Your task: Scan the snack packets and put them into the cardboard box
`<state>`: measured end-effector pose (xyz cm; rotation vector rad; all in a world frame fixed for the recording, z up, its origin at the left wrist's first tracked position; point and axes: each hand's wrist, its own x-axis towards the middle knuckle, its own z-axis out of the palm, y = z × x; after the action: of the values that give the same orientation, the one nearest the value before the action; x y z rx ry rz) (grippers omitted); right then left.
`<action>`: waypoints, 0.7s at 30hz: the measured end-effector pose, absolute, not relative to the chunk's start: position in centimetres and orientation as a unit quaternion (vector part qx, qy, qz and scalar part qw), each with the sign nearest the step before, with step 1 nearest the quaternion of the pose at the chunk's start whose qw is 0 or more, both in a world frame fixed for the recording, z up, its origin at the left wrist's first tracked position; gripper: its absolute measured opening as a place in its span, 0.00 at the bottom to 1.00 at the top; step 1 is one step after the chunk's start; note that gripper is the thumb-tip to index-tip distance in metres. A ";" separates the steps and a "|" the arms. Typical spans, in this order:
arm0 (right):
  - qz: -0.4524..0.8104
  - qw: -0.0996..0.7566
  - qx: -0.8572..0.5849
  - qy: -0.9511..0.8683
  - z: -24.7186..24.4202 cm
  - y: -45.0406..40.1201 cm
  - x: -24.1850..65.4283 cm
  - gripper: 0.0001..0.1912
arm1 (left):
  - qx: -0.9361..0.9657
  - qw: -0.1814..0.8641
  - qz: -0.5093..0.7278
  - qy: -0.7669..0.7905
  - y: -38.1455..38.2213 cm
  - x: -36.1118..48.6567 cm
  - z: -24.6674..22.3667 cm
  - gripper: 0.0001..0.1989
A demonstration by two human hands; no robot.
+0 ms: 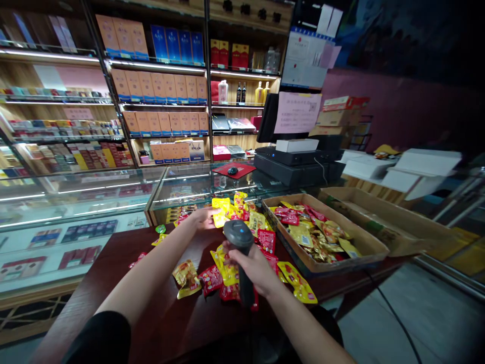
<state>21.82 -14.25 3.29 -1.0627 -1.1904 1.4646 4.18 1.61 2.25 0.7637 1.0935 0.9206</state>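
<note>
My right hand [252, 265] is wrapped round the handle of a black barcode scanner [239, 235], above several yellow and red snack packets. Farther off, my left hand [204, 218] pinches a yellow packet [221, 211] at its left edge, just beyond the scanner's head. A gold packet [187, 279] lies on the dark red wooden table [162, 313] between my forearms. Near my right wrist is a long yellow packet [297, 282]. Red packets [266, 240] lie partly behind the scanner and my right hand.
An open cardboard box [290, 247] of packets stands at the right, beside another open box [401, 237]. Beyond the table are a glass display counter [182, 179], a mouse [232, 171] and a monitor [268, 119]. A black cable [394, 308] hangs at the right.
</note>
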 end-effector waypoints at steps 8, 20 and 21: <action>0.579 0.492 -0.494 -0.422 6.6 -6.1 27.5 0.07 | 0.355 0.725 0.395 0.439 1.1 9.3 3.4 0.12; 0.483 0.534 -0.570 -0.395 8.6 -1.5 41.7 0.04 | 0.388 0.764 0.356 0.372 5.1 27.7 5.8 0.08; 0.473 0.539 -0.578 -0.389 8.8 -1.2 43.0 0.04 | 0.393 0.768 0.351 0.365 5.6 29.3 6.0 0.08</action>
<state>43.04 -1.25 8.76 -1.3757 -0.9254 1.1248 29.30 5.60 5.95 0.8527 0.7926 0.7612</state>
